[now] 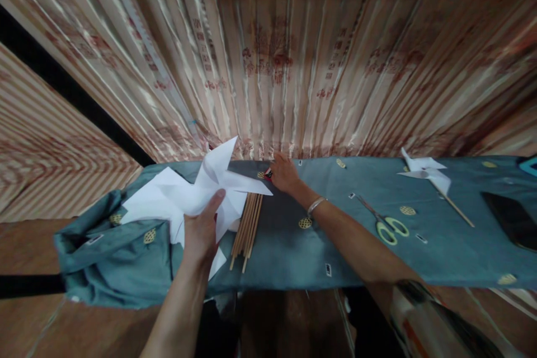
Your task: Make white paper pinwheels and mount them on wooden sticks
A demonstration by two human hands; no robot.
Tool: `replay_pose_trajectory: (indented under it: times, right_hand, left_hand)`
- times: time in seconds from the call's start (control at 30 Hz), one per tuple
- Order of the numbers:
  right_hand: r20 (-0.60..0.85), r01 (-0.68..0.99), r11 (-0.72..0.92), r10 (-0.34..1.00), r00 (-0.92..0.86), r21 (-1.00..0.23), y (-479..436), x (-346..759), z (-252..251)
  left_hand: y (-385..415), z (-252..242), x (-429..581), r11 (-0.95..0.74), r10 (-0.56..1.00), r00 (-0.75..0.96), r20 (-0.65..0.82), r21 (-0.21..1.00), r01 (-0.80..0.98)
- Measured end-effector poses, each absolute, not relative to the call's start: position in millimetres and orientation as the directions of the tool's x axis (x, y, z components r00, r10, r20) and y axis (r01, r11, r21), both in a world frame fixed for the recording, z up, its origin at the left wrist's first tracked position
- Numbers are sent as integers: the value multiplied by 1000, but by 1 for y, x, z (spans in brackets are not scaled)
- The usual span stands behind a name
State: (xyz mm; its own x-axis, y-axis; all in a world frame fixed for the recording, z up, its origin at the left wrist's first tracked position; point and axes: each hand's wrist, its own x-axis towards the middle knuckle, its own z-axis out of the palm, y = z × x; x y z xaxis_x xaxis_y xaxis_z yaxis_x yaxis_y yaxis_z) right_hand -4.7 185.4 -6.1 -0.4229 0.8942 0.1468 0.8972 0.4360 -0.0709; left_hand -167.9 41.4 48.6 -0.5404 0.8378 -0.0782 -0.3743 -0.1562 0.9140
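Note:
My left hand [202, 229] grips a folded white paper pinwheel [220, 182] and holds it above the left part of a teal-covered table [293, 257]. My thumb presses on the paper's centre. Just right of it lies a bundle of thin wooden sticks [247, 226]. My right hand [284, 173] reaches to the table's far edge, its fingers closed around a small red and dark object [268, 174] that I cannot make out. A bracelet sits on that wrist.
Loose white paper sheets [146, 201] lie under the pinwheel. Green-handled scissors [388, 225] lie right of centre. A finished paper pinwheel on a stick [432, 179] and a dark phone [509, 218] lie at the right. A striped curtain [272, 56] hangs behind the table.

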Motion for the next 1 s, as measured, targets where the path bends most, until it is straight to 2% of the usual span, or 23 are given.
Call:
replay_pose_trajectory:
  times: [0.3,0.57,1.0]
  right_hand:
    - [131,890,452,887,-443,-55,183,-5,-5]
    - [132,883,464,882,-453,-70,185,-5,-5]
    - [259,873,473,864,-432,-122,181,3,-18]
  left_hand:
    - [42,55,-160,-86,842,-522,-135,921,-379]
    - [45,48,-158,-114,859,-503,-96,921,-372]
    - [48,45,-151,-106,857,-503,-109,919,-379]
